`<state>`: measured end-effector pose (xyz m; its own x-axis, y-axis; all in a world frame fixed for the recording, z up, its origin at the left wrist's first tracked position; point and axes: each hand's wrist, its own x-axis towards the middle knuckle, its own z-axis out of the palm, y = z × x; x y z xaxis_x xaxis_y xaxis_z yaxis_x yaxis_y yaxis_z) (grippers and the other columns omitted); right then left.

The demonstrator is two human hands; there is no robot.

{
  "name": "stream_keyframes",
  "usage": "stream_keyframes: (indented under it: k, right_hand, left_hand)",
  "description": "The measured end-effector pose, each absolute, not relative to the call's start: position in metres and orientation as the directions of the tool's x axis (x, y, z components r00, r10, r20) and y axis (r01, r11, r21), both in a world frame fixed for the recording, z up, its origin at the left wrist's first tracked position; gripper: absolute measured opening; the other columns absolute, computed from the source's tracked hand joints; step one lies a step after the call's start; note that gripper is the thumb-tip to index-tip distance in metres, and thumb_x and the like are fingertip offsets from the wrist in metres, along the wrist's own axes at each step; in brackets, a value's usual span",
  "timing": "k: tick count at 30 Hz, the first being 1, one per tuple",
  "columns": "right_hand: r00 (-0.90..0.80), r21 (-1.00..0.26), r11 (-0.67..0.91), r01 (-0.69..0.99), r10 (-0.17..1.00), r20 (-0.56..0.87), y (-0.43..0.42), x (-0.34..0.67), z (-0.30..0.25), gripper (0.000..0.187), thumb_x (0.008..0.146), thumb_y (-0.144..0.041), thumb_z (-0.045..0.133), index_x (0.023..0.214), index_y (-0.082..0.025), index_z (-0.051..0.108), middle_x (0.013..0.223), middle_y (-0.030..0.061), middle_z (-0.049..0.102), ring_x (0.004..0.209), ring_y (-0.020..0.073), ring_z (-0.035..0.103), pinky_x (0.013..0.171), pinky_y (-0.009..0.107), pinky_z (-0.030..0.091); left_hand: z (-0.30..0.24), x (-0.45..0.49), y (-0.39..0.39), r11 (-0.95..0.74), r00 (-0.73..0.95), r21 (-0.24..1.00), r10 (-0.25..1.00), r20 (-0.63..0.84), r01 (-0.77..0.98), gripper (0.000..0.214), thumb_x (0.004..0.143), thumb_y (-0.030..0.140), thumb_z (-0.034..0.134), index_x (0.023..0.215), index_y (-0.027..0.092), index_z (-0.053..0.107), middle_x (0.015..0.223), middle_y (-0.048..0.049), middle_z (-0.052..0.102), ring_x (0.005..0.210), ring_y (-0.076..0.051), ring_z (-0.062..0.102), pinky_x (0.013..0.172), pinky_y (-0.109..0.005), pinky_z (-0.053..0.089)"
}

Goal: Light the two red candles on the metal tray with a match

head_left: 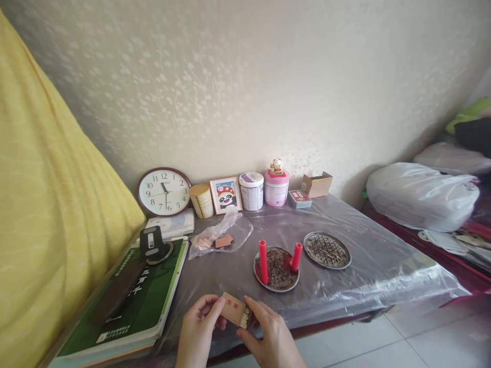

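Matchbox [232, 308] is held at the bottom centre of the frame, gripped between the thumb and curled fingers of the left hand [201, 324]. Matches [244, 318] are exposed at its right end, which is flanked by the right hand [270, 329], thumb and forefinger bent; whether it is pinched there cannot be told. Just above, two red candles [263, 265] are borne upright on a round tray [280, 289].

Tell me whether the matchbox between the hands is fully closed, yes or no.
No, the matchbox is partly open, with a row of matches showing at the end by the right hand.
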<state>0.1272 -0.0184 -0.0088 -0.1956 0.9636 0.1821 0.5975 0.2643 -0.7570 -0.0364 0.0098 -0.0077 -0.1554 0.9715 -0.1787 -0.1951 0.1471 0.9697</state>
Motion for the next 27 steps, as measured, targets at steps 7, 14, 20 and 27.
stream_keyframes:
  k: [7,14,20,27]
  right_hand:
    - [-0.168,-0.761,0.273,0.588,0.962,0.215,-0.018,0.128,-0.009,0.053,0.072,-0.013,0.068,0.124,-0.011,0.059,0.105,0.0138,0.070,0.089,0.0248,0.068,0.080,0.034,0.055]
    - [-0.158,-0.776,0.251,0.579,0.968,0.195,-0.018,0.128,-0.006,0.050,0.073,-0.011,0.067,0.123,-0.010,0.059,0.109,0.0146,0.069,0.095,0.0257,0.067,0.084,0.035,0.054]
    - [-0.165,-0.772,0.253,0.583,0.967,0.193,-0.018,0.127,-0.007,0.049,0.074,-0.011,0.066,0.122,-0.011,0.058,0.108,0.0141,0.068,0.095,0.0256,0.067,0.084,0.035,0.054]
    - [-0.098,-0.764,0.325,0.557,0.939,0.328,-0.021,0.130,-0.001,0.030,0.076,-0.011,0.063,0.104,-0.020,0.060,0.120,0.0092,0.057,0.099,0.0197,0.064,0.085,0.029,0.052]
  left_hand:
    - [-0.012,-0.037,0.011,0.156,-0.172,0.948,0.963,-0.209,-0.279,0.033,0.063,0.043,0.078,0.075,0.016,0.065,0.060,-0.0011,0.066,0.053,-0.015,0.057,0.051,-0.024,0.046]
    - [-0.007,-0.021,0.001,0.277,0.063,0.884,0.960,-0.274,-0.376,0.039,0.063,0.043,0.080,0.086,0.013,0.069,0.079,-0.0106,0.074,0.074,-0.028,0.069,0.064,-0.035,0.054]
    - [-0.010,-0.026,0.004,0.248,0.025,0.900,0.966,-0.256,-0.358,0.038,0.063,0.042,0.079,0.085,0.014,0.069,0.079,-0.0106,0.075,0.074,-0.030,0.070,0.060,-0.036,0.055]
    - [-0.013,-0.029,0.007,0.186,-0.097,0.942,0.971,-0.220,-0.281,0.038,0.059,0.043,0.081,0.083,0.015,0.069,0.073,-0.0080,0.074,0.066,-0.028,0.070,0.057,-0.036,0.056]
